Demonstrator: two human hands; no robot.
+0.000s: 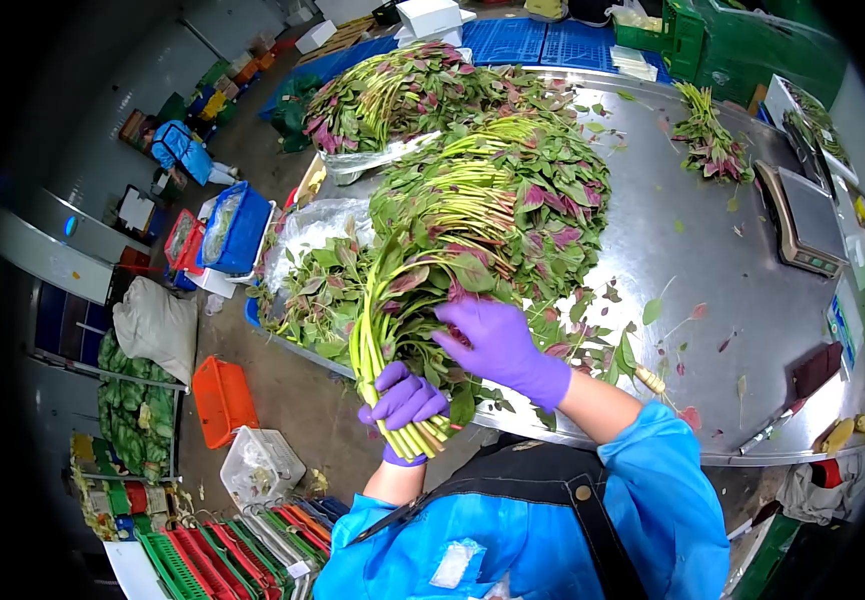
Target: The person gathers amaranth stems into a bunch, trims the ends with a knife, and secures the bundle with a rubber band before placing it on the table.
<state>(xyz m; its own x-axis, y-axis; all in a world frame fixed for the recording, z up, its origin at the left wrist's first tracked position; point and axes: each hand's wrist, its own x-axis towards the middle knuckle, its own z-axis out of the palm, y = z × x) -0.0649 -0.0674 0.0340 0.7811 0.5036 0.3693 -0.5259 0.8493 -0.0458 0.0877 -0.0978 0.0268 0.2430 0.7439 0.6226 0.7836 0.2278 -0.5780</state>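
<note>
My left hand (408, 402), in a purple glove, is closed around the lower stems of a bunch of amaranth (366, 345) at the table's near edge. The bunch stands tilted, its pale green stems curving up and its leaves spreading right. My right hand (505, 352), gloved alike, curls its fingers at the leafy side of that bunch; dark red leaf shows by the fingertips. Just beyond both hands lies a large heap of amaranth (452, 205) with green and purple leaves. Loose leaves (577, 330) lie to the right of my right hand.
On the metal table (672, 250) are a scale (802, 220), a small amaranth bunch (710, 140) and a knife-like tool (767, 430). Another amaranth heap (392, 95) lies at the back. Left on the floor stand an orange crate (224, 402), a white basket (260, 468) and a blue bin (236, 228).
</note>
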